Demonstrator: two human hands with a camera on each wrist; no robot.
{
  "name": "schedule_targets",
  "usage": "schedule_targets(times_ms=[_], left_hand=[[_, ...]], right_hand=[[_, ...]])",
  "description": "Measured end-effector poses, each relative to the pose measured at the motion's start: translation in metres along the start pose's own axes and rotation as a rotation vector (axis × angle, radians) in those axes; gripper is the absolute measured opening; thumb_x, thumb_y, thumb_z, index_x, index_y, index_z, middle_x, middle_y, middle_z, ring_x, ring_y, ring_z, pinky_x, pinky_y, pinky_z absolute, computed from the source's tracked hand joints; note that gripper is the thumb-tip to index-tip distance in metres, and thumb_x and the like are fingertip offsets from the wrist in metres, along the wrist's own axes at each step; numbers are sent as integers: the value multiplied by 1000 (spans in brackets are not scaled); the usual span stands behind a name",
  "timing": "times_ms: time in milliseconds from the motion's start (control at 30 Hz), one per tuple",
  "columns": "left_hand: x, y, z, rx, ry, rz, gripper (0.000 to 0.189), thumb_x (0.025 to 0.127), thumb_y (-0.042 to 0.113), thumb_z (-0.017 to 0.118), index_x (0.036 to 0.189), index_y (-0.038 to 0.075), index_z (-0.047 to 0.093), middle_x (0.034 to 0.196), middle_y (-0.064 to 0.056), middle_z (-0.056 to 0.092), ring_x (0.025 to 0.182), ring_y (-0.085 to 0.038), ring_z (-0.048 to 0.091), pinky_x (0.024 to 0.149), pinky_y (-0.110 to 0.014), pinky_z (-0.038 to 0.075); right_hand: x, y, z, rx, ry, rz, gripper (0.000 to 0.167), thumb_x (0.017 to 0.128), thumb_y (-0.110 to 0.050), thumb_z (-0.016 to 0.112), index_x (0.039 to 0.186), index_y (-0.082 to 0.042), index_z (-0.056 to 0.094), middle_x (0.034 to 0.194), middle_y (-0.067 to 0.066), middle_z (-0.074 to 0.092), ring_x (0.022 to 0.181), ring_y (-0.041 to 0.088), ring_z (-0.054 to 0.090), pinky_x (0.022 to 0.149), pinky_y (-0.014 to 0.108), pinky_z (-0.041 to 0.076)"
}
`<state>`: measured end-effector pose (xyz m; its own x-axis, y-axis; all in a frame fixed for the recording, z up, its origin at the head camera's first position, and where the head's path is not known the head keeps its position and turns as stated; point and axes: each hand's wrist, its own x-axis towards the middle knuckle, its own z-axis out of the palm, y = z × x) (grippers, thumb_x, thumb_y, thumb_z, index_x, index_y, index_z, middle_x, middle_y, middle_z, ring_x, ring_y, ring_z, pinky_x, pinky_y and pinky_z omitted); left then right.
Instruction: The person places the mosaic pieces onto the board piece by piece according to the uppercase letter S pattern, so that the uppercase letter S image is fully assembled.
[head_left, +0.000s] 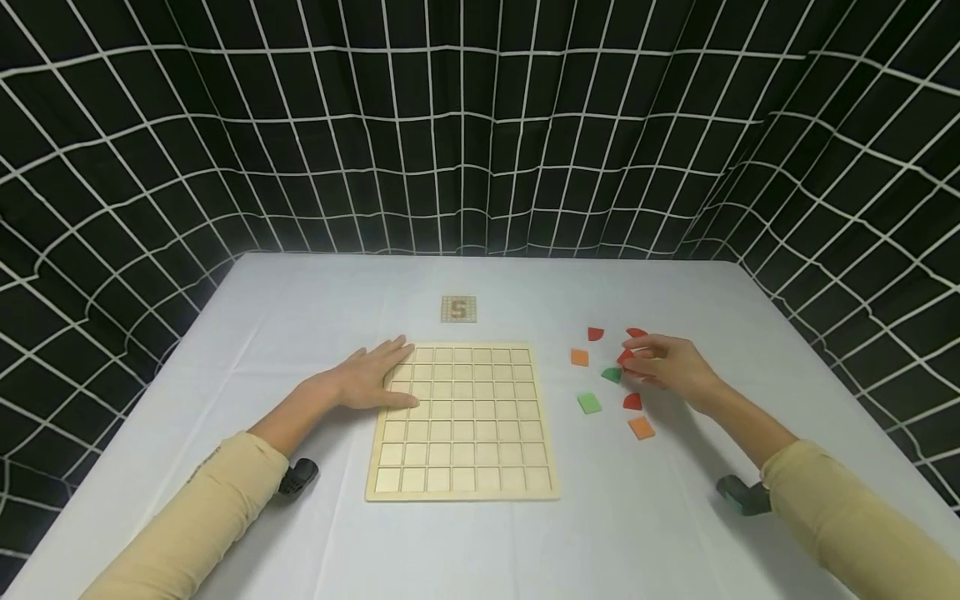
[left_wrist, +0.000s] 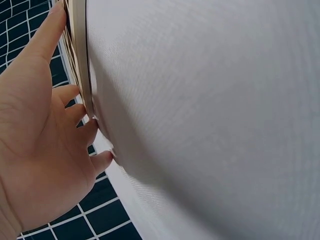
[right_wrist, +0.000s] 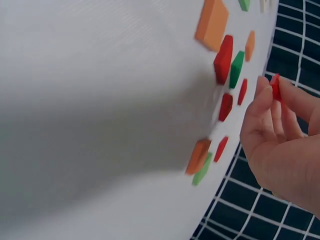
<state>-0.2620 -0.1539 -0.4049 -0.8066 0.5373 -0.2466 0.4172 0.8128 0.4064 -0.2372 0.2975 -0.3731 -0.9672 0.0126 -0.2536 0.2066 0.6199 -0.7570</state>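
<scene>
My right grip [head_left: 670,367] is pinching a tile [right_wrist: 275,88].
It's seeming light, stiff, best edge-held; my spread left grip [head_left: 371,377] is touching the left edge of the board [head_left: 474,431].

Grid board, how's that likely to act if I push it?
The grid board looks stiff, its edges straight. Lying broad and flat, it would probably slide, not tip. The left hand at its edge might resist.

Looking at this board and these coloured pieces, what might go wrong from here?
The right hand pinches a small red piece, which might slip. The dark green piece lies close to that hand and could get knocked. The left hand rests on the left side of the grid board, so a push might shift it.
</scene>
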Motion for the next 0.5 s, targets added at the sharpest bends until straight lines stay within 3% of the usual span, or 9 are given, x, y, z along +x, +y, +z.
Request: schedule_targets(times_ms=[100,333,500], left_hand=[[0,0,0,5,2,0,95,86,59,58,152,5,17,158,-16,7,143,-33,7,112,-56,5],[-1,-1,0,16,7,14,95,86,60,57,152,5,17,158,-17,6,143,-33,7,112,-56,6],[-3,-2,0,5,-6,15,99,84,63,58,153,6,17,158,-16,6,143,-32,6,113,-54,6]], right_hand=[[4,-7,7,17,-26,-11,48,90,-19,68,132,0,54,130,23,50,97,26,61,79,25,54],[13,-22,26,-33,-3,-17,36,90,-19,68,124,-6,62,115,13,60,94,25,58,81,35,53],[19,-31,35,-40,-41,-25,40,88,-18,71,125,-6,62,124,15,57,94,26,61,86,38,52]])
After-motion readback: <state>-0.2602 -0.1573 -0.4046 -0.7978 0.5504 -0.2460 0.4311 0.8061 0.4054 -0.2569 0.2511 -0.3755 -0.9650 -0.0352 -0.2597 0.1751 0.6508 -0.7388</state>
